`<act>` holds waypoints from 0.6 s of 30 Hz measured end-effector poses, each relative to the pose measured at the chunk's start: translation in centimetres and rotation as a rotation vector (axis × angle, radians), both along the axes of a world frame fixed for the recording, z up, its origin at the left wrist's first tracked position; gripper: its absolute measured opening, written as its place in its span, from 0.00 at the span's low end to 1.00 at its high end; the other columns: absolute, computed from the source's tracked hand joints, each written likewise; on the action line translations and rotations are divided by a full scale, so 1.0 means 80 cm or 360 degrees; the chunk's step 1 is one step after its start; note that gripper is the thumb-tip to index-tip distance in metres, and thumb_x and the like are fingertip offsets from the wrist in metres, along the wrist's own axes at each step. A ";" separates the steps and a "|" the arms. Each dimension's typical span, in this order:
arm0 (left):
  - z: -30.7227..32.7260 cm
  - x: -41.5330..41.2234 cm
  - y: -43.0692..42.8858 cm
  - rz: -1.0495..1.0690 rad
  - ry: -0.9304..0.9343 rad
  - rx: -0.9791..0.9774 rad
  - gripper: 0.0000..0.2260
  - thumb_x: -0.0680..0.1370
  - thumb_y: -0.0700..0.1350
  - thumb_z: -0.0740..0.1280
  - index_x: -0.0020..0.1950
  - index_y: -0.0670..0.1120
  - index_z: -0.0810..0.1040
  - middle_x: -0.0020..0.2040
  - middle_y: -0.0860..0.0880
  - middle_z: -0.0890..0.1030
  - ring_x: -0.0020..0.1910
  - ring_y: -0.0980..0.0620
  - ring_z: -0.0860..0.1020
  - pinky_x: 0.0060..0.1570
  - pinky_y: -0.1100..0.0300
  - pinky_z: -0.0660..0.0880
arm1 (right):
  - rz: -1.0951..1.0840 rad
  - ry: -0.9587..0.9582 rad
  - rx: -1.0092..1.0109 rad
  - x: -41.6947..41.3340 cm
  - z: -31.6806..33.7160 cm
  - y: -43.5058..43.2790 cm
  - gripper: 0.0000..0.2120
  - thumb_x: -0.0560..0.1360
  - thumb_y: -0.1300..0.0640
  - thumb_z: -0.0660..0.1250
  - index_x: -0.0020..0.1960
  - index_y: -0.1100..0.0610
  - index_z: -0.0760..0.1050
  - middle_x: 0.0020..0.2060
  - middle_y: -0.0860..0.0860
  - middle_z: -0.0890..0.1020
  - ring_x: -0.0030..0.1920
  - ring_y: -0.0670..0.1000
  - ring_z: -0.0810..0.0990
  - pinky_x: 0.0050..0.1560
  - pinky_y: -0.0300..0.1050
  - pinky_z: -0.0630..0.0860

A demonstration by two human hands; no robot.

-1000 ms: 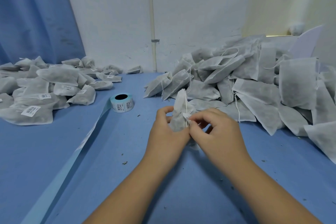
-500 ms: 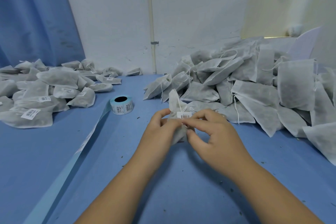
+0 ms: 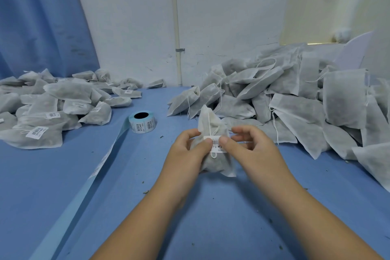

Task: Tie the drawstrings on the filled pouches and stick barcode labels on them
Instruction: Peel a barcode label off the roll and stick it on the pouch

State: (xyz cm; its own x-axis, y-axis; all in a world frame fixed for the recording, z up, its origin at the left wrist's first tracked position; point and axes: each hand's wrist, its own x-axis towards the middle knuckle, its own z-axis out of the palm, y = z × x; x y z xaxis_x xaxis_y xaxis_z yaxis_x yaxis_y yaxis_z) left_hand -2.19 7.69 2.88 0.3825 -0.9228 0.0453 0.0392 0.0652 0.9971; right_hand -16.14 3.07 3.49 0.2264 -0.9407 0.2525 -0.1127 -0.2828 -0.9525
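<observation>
A filled white pouch stands upright at the centre of the blue table, its drawstring hanging down the front. A white barcode label lies across its neck. My left hand grips the pouch from the left, thumb on the label's left end. My right hand presses its thumb on the label's right end, with the other fingers curled behind the pouch. The label roll sits to the left of the pouch, its backing strip trailing toward me.
A pile of labelled pouches covers the table's left side. A larger heap of unlabelled pouches fills the right side up to the white wall. A blue curtain hangs at the back left.
The pouch has turned its front toward me and the label now sits on its neck. Both thumbs have moved onto the label and spread apart along it.
</observation>
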 end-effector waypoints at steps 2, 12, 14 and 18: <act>0.000 -0.004 0.002 -0.0052 -0.0039 -0.0014 0.08 0.79 0.45 0.69 0.57 0.50 0.78 0.52 0.49 0.85 0.53 0.47 0.83 0.59 0.43 0.78 | 0.0121 -0.0059 0.0160 0.000 -0.001 0.000 0.10 0.70 0.48 0.73 0.50 0.49 0.79 0.45 0.47 0.83 0.41 0.40 0.82 0.39 0.31 0.76; -0.001 -0.011 0.004 0.0069 -0.0111 -0.0159 0.08 0.78 0.50 0.70 0.52 0.47 0.80 0.46 0.48 0.86 0.49 0.46 0.84 0.56 0.42 0.79 | 0.0269 -0.0157 0.0214 -0.001 -0.002 0.005 0.10 0.69 0.52 0.76 0.47 0.54 0.82 0.42 0.52 0.86 0.43 0.52 0.85 0.48 0.50 0.82; 0.000 -0.011 0.004 0.0027 -0.0102 -0.0183 0.11 0.75 0.51 0.73 0.53 0.47 0.80 0.47 0.48 0.86 0.49 0.46 0.84 0.56 0.43 0.79 | 0.0260 -0.0252 0.0265 -0.002 -0.001 0.005 0.10 0.70 0.51 0.75 0.47 0.56 0.82 0.42 0.54 0.86 0.43 0.53 0.85 0.47 0.52 0.81; -0.001 -0.008 0.005 -0.0112 -0.0088 -0.0181 0.15 0.74 0.46 0.75 0.59 0.48 0.79 0.52 0.49 0.86 0.52 0.49 0.84 0.56 0.49 0.79 | 0.0200 -0.0391 0.0316 -0.002 0.001 0.005 0.08 0.72 0.48 0.73 0.40 0.53 0.82 0.37 0.52 0.85 0.36 0.48 0.83 0.36 0.41 0.76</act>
